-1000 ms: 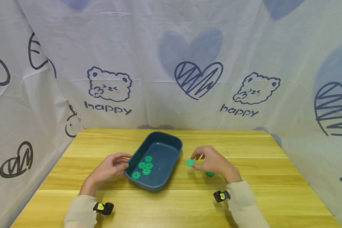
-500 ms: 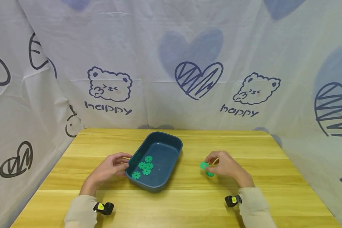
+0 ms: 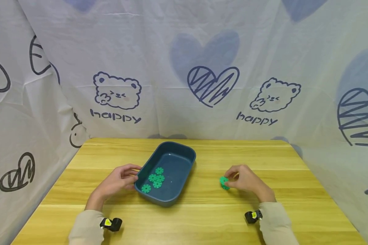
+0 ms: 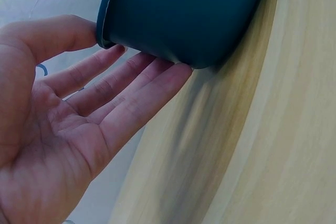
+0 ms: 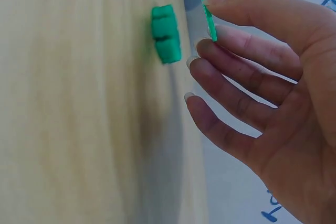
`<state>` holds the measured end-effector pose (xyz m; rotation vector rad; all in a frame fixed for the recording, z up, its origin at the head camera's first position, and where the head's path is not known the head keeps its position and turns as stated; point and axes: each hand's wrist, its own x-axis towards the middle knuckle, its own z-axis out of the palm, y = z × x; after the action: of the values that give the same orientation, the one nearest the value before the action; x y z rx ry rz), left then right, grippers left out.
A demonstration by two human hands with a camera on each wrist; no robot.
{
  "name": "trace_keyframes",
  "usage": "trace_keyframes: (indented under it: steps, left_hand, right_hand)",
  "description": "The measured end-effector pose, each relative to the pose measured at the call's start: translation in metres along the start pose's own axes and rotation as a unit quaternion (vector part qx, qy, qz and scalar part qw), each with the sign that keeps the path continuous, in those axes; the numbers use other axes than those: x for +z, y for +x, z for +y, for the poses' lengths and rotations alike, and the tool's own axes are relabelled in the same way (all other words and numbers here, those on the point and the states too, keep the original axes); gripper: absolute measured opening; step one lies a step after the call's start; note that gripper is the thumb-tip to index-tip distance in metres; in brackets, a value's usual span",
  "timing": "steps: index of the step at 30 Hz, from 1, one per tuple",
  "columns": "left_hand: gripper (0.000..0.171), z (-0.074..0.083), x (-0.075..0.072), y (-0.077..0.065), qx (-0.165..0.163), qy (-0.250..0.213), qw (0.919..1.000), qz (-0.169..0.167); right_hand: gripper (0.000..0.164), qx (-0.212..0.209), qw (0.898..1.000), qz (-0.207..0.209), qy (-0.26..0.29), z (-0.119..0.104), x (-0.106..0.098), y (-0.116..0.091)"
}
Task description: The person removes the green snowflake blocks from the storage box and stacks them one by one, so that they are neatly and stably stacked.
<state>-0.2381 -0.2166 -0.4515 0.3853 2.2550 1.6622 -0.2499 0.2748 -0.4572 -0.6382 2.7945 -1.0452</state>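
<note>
In the head view my right hand [image 3: 245, 180] pinches a green snowflake disc [image 3: 223, 180] between thumb and index finger. The disc is close over a short stack of green discs [image 3: 225, 187] on the table. Seen from the right wrist, the held disc [image 5: 208, 15] is edge-on and apart from the stack [image 5: 166, 34], and the other fingers are loosely spread. My left hand [image 3: 120, 178] touches the outside of a dark blue bin [image 3: 179, 180], with its thumb at the rim and fairly straight fingertips on the outer wall [image 4: 184, 19]. Several green discs [image 3: 157, 178] lie inside the bin.
The wooden table [image 3: 208, 221] bears the bin left of middle and the stack to its right. A white printed cloth [image 3: 165, 102] hangs behind the table and along both sides. A small black camera [image 3: 111, 224] sits on each wrist.
My right hand has moved right, from beside the bin to over the stack, with the green disc pinched throughout. The left hand and the bin have stayed in place.
</note>
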Motion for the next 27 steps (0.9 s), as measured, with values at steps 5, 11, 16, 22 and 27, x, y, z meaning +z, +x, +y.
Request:
trace_keyframes:
  steps: [5, 11, 16, 22, 27]
  left_hand:
    - [0.045, -0.001, -0.002, 0.001, -0.005, 0.000, 1.0000, 0.001]
    - [0.045, 0.000, -0.002, 0.001, -0.004, 0.000, 1.0000, 0.000]
    - [0.047, 0.001, -0.001, 0.001, -0.002, -0.005, 1.0000, -0.003]
    - [0.046, 0.001, 0.000, 0.001, -0.001, 0.002, 1.0000, -0.001]
    - [0.046, 0.001, -0.001, 0.000, -0.007, 0.003, 1.0000, 0.002]
  right_hand:
    - [0.023, 0.000, 1.000, -0.006, 0.016, 0.009, 0.002, -0.001]
    - [0.021, 0.005, 1.000, -0.010, 0.017, 0.013, 0.003, -0.002]
    - [0.020, 0.008, 1.000, -0.011, 0.011, 0.015, 0.003, -0.002]
    - [0.019, 0.010, 1.000, -0.008, 0.000, 0.015, 0.004, -0.002]
    - [0.019, 0.016, 1.000, -0.004, 0.002, 0.015, 0.005, -0.002]
